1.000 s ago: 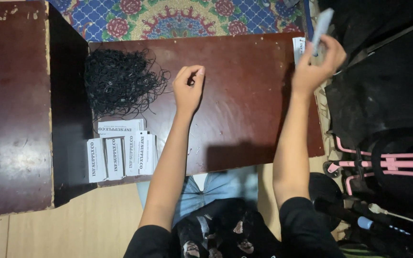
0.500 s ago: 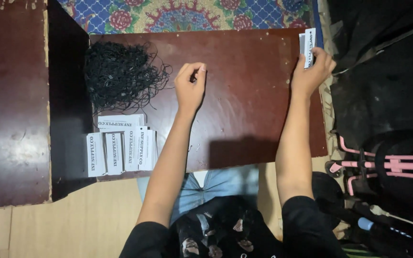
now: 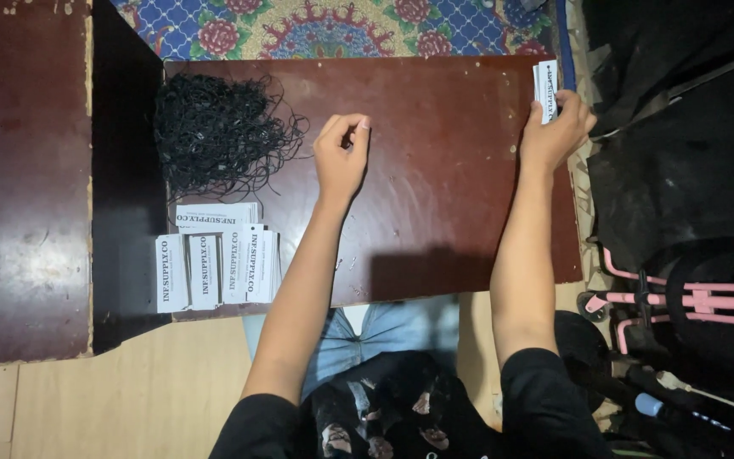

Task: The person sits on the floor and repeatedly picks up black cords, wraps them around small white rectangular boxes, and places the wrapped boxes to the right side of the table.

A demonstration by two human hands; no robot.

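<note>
While the right hand [image 3: 558, 127] grips white cards [image 3: 545, 83] at the counter [image 3: 435, 195] edge, the left hand [image 3: 341, 157] pinches its fingers [image 3: 352, 129] together near black strings [image 3: 214, 132].

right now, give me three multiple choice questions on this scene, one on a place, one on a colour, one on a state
1. Where does the tangle of black cord lie?
A. at the board's far left
B. beside the right hand
C. on the person's lap

2. What colour are the printed cards near the board's left edge?
A. red
B. white
C. green

3. What is the right hand doing?
A. lying flat and empty
B. gripping white cards at the board's right edge
C. pulling the cord

Answers: 1 A, the cord sits left of the left hand. 2 B, they are white with dark print. 3 B, its fingers close on the small stack.
</note>
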